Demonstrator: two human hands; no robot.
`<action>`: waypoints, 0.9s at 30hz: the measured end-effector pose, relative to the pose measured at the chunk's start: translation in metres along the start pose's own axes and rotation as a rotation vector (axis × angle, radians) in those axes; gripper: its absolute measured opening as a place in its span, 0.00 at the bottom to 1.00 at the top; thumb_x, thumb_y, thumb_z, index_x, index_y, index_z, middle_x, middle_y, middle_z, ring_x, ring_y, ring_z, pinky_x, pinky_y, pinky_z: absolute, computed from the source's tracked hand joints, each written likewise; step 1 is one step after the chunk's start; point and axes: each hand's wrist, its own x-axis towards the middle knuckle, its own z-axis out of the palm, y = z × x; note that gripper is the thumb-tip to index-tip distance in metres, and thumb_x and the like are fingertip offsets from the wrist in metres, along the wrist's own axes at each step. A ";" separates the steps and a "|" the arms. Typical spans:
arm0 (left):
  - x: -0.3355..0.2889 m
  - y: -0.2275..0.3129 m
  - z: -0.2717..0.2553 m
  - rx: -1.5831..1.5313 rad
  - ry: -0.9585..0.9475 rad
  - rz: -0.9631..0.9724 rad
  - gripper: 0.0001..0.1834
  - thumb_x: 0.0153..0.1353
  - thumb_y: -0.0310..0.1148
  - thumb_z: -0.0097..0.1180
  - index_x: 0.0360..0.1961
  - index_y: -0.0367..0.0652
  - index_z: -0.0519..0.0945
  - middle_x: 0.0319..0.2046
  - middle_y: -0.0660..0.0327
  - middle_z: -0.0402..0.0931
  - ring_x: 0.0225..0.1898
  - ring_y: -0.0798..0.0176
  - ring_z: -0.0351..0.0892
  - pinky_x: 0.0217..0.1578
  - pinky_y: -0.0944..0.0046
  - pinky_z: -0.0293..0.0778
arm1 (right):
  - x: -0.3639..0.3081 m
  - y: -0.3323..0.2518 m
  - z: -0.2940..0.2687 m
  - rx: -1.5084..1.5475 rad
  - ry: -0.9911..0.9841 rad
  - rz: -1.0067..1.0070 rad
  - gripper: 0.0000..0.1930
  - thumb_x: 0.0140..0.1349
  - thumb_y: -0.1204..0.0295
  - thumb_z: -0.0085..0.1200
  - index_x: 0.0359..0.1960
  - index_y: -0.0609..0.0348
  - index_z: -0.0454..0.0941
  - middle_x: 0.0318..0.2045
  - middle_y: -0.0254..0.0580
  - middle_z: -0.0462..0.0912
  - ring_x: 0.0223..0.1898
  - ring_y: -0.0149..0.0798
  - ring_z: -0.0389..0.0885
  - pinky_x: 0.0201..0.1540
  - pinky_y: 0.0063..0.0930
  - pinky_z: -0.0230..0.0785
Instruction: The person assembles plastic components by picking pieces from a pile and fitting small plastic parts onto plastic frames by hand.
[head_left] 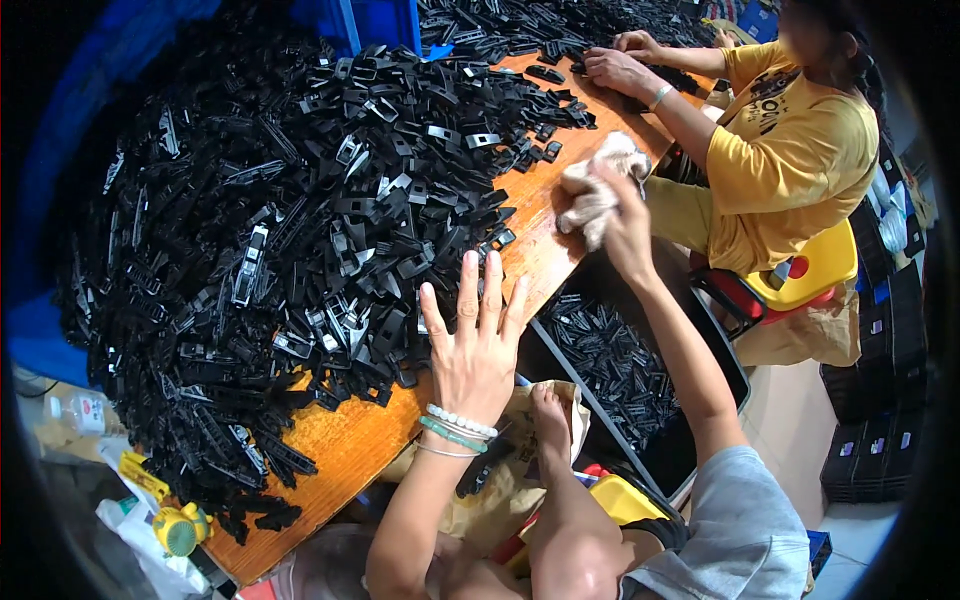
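My right hand (627, 228) grips a crumpled off-white cloth (597, 195), pressed onto the bare strip of the orange wooden table (545, 200) near its edge. With its fingers spread, my left hand (474, 350) holds nothing. It is over the table's near edge, fingertips at the border of a large heap of small black plastic parts (330, 200). Some of these parts are long and thin, others curved with a cut-out; a few shine silver. Bracelets circle my left wrist.
Beside my legs stands a black bin (640, 390) holding more black parts. A person in a yellow shirt (800, 140) sits at the far right, hands at the parts. A blue container wall (385, 25) rises behind the heap. Stacked black crates (870, 460) stand far right.
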 end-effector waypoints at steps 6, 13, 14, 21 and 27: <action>-0.039 -0.005 -0.025 -0.065 0.135 -0.020 0.24 0.64 0.41 0.55 0.61 0.52 0.75 0.67 0.47 0.62 0.70 0.42 0.56 0.65 0.27 0.44 | -0.008 -0.001 0.001 0.136 -0.286 0.076 0.34 0.53 0.87 0.37 0.66 0.64 0.64 0.64 0.51 0.69 0.69 0.43 0.61 0.72 0.33 0.45; -0.089 0.007 -0.033 -0.295 0.440 -0.057 0.19 0.68 0.31 0.48 0.60 0.48 0.74 0.59 0.45 0.72 0.61 0.48 0.71 0.62 0.48 0.66 | -0.028 -0.067 0.019 0.013 -0.527 -0.158 0.30 0.53 0.82 0.35 0.61 0.59 0.72 0.67 0.54 0.64 0.70 0.53 0.57 0.73 0.42 0.45; -0.098 0.003 -0.035 -0.293 0.456 -0.067 0.19 0.67 0.29 0.50 0.59 0.46 0.75 0.57 0.45 0.73 0.60 0.47 0.73 0.60 0.49 0.69 | -0.030 -0.070 0.024 0.088 -0.470 -0.139 0.30 0.54 0.82 0.36 0.61 0.59 0.72 0.66 0.54 0.65 0.69 0.54 0.58 0.72 0.42 0.46; -0.172 -0.062 -0.069 0.081 0.525 -0.659 0.08 0.61 0.22 0.56 0.41 0.36 0.82 0.38 0.53 0.76 0.39 0.49 0.75 0.39 0.52 0.71 | -0.093 -0.172 0.073 0.081 -0.371 -0.592 0.11 0.52 0.79 0.57 0.38 0.55 0.79 0.40 0.39 0.78 0.41 0.43 0.75 0.45 0.40 0.64; -0.166 -0.081 -0.071 0.135 0.303 -0.777 0.14 0.58 0.22 0.56 0.46 0.39 0.79 0.38 0.53 0.72 0.39 0.49 0.72 0.42 0.52 0.67 | -0.127 -0.240 0.155 -0.064 -0.443 -0.486 0.15 0.50 0.63 0.66 0.37 0.56 0.80 0.36 0.36 0.74 0.40 0.41 0.70 0.42 0.37 0.57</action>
